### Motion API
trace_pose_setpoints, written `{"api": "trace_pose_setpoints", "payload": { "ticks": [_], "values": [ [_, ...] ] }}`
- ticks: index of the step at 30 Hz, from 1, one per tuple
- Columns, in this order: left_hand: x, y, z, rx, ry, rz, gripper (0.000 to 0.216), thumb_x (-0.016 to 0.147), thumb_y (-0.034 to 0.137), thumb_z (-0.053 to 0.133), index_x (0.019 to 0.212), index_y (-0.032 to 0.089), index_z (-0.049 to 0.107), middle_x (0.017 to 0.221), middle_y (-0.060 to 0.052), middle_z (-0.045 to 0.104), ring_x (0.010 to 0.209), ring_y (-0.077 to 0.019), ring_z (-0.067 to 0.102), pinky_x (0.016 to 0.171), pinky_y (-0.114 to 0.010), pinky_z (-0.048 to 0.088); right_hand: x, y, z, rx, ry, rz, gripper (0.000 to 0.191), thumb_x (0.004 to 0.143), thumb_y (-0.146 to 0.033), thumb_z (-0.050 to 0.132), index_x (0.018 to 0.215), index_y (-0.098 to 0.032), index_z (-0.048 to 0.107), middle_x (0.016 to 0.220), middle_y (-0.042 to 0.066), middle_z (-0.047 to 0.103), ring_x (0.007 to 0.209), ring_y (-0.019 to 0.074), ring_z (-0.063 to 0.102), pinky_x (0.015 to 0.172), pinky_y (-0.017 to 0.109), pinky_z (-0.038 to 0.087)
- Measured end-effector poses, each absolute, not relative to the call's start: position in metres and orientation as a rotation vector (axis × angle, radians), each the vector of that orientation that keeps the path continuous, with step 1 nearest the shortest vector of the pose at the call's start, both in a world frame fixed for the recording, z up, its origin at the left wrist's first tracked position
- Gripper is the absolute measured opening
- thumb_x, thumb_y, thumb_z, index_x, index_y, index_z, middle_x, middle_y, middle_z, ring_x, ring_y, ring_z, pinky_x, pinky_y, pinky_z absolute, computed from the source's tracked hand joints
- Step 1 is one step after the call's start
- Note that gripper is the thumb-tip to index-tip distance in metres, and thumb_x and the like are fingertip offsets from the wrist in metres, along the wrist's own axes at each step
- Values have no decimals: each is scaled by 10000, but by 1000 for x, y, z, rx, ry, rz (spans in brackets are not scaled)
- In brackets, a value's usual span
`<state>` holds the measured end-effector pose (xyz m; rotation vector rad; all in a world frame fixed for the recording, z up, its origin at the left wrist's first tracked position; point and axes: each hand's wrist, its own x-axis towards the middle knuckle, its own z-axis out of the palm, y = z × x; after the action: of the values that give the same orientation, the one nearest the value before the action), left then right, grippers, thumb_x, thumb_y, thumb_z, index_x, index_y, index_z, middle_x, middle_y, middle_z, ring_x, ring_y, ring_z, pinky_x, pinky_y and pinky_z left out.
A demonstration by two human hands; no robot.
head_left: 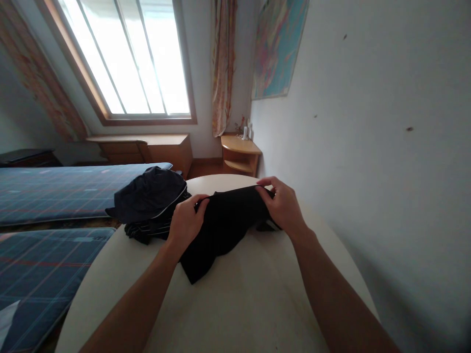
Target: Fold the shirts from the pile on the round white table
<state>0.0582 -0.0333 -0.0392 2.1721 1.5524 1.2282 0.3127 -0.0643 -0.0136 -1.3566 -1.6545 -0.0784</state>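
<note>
A black piece of clothing (228, 220) is stretched between my two hands, its lower part hanging down to the round white table (257, 299). My left hand (187, 220) pinches its upper left edge between thumb and fingers. At the upper right edge, my right hand (282, 203) grips the cloth the same way. What kind of garment it is I cannot tell. Left of my left hand lies a heap of dark clothes, with a dark navy garment with white piping (149, 196) on top and a black white-striped garment (147, 231) under it.
Two beds with blue plaid mattresses (73, 191) stand to the left. A white wall (386, 171) runs close along the right side. Beyond the table are a small wooden corner shelf (241, 145), a low wooden desk (165, 142) and a bright window (128, 59).
</note>
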Motion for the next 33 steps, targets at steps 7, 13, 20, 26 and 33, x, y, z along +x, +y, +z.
{"api": "trace_pose_setpoints", "payload": {
  "ticks": [7, 13, 20, 26, 33],
  "values": [
    [52, -31, -36, 2120, 1679, 1267, 300, 923, 367, 500, 1033, 223, 740, 1006, -42, 765, 929, -220, 693, 861, -287, 485, 334, -61, -22, -1495, -1986, 220, 326, 817, -126, 572, 1112, -227, 665, 991, 19, 727, 810, 151, 648, 777, 261, 482],
    [49, -23, -41, 2095, 1738, 1147, 294, 915, 384, 511, 1025, 240, 743, 1023, -34, 763, 945, -227, 690, 877, -295, 487, 353, -58, -30, -1956, -1964, 159, 353, 760, -107, 569, 1042, -265, 711, 1011, 13, 741, 916, 184, 662, 758, 260, 471],
    [60, -50, -27, 2053, 1170, 700, 267, 840, 359, 624, 1034, 203, 719, 971, -28, 752, 901, -200, 686, 856, -295, 503, 385, -63, -25, -2328, -1609, 21, 365, 750, -110, 535, 992, -287, 745, 1021, 39, 747, 926, 224, 676, 737, 295, 470],
    [88, -99, -21, 1897, 527, -26, 546, 791, 320, 731, 1318, 296, 591, 1174, -36, 696, 912, -177, 687, 742, -261, 521, 408, -63, -36, -2387, -1822, 351, 455, 653, -60, 609, 1032, -273, 743, 1093, 33, 735, 960, 217, 679, 744, 275, 494],
    [92, -91, -49, 2221, 790, -45, 467, 795, 292, 704, 1249, 218, 626, 1171, -79, 693, 929, -221, 691, 805, -308, 515, 393, -65, -40, -2177, -2043, 611, 554, 560, -81, 733, 1089, -245, 741, 1125, 45, 728, 1006, 229, 683, 836, 272, 521]
  ]
}}
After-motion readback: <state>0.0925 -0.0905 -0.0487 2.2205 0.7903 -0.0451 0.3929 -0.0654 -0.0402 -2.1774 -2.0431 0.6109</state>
